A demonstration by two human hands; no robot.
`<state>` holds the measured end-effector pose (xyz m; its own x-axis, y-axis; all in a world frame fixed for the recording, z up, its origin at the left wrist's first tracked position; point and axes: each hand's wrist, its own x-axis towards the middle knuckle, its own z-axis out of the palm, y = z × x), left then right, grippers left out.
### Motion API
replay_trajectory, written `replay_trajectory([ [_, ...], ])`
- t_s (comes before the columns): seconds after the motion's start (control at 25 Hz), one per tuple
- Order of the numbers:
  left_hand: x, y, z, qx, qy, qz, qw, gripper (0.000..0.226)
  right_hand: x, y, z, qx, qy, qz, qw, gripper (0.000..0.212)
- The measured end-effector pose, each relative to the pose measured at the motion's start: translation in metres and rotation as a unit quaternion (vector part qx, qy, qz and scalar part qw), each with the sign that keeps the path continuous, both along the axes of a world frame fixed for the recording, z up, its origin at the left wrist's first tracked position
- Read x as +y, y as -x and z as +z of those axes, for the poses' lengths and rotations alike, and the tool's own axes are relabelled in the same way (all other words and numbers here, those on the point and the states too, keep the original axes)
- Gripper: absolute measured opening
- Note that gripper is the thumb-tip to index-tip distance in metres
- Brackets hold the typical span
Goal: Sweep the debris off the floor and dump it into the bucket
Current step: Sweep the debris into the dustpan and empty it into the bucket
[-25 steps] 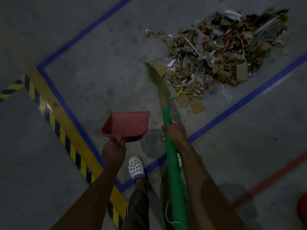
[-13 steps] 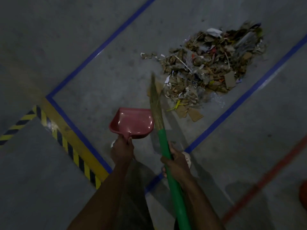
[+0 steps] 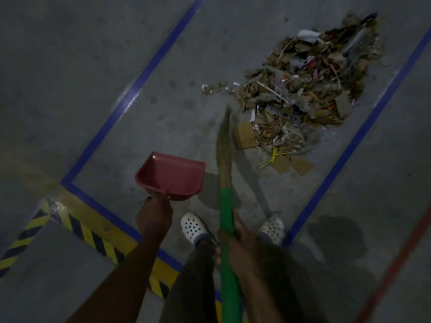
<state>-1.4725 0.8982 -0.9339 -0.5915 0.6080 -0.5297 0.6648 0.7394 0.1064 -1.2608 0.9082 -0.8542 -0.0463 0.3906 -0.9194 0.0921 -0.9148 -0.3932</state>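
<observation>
Head view showed the left hand [image 3: 154,214] gripping the red dustpan [image 3: 171,177] by its handle and the right hand [image 3: 235,238] wrapped round the green broom [image 3: 226,220], its brush just beside the debris [image 3: 303,89] pile on the floor [image 3: 70,66] between blue lines [image 3: 144,73]. To do this well, the dustpan should sit flat by the pile while short strokes push bits in. No bucket showed, and no writing was clear enough to read.

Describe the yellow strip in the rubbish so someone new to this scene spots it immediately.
Find the debris pile between the two blue floor lines. Go to its edge nearest the person's shoes, right of the broom. There the yellow strip lies beside flat cardboard pieces: thin, stringy, and the pile's only bright yellow bit.
</observation>
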Motion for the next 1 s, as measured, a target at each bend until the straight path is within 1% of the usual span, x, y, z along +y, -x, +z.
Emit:
replay_trajectory([
  [0.08,0.022,0.038,0.009,0.014,0.003,-0.011,1.0,0.046,0.003,0.053,0.028,0.062,0.008,-0.051,0.997,0.053],
  [0.12,0.034,0.053,0.01,0.017,0.001,-0.026,1.0,0.047,0.016,0.076,0.029,0.098,0.019,-0.079,0.992,0.059],
  [0.2,0.062,0.081,0.004,0.02,-0.004,-0.044,0.999,0.047,0.063,0.114,0.001,0.134,0.017,-0.084,0.987,0.066],
  [0.24,0.08,0.095,-0.005,0.028,-0.006,-0.044,0.999,0.044,0.097,0.128,-0.022,0.125,0.012,-0.076,0.989,0.066],
  [0.28,0.096,0.106,-0.015,0.036,-0.008,-0.044,0.998,0.041,0.133,0.134,-0.043,0.102,0.01,-0.072,0.992,0.063],
  [0.36,0.127,0.123,-0.037,0.048,-0.032,-0.063,0.996,0.038,0.189,0.125,-0.09,0.078,-0.005,-0.088,0.993,0.048],
  [0.44,0.161,0.134,-0.058,0.046,-0.051,-0.104,0.992,0.039,0.218,0.109,-0.114,0.056,-0.02,-0.138,0.989,0.034],
  [0.52,0.191,0.14,-0.066,0.044,-0.039,-0.139,0.988,0.041,0.212,0.094,-0.098,0.023,-0.035,-0.184,0.982,0.028],
  [0.6,0.216,0.139,-0.062,0.043,-0.03,-0.16,0.986,0.043,0.187,0.087,-0.054,0.006,-0.046,-0.195,0.98,0.031],
  [0.64,0.228,0.135,-0.055,0.038,-0.026,-0.167,0.985,0.043,0.171,0.082,-0.03,0.028,-0.049,-0.212,0.976,0.036],
  [0.68,0.237,0.13,-0.047,0.034,-0.021,-0.174,0.984,0.044,0.162,0.079,-0.009,0.058,-0.043,-0.251,0.965,0.046],
  [0.72,0.246,0.126,-0.038,0.032,-0.019,-0.186,0.982,0.044,0.158,0.077,0.005,0.065,-0.04,-0.28,0.957,0.057],
  [0.76,0.257,0.124,-0.028,0.033,-0.017,-0.204,0.978,0.045,0.161,0.076,0.015,0.063,-0.042,-0.307,0.949,0.064],
  [0.92,0.294,0.113,0.0,0.012,-0.031,-0.32,0.947,0.045,0.185,0.073,0.029,0.056,-0.082,-0.373,0.923,0.065],
  [1.0,0.315,0.108,0.004,0.013,-0.027,-0.37,0.928,0.043,0.194,0.069,0.019,0.019,-0.079,-0.383,0.92,0.067],
])
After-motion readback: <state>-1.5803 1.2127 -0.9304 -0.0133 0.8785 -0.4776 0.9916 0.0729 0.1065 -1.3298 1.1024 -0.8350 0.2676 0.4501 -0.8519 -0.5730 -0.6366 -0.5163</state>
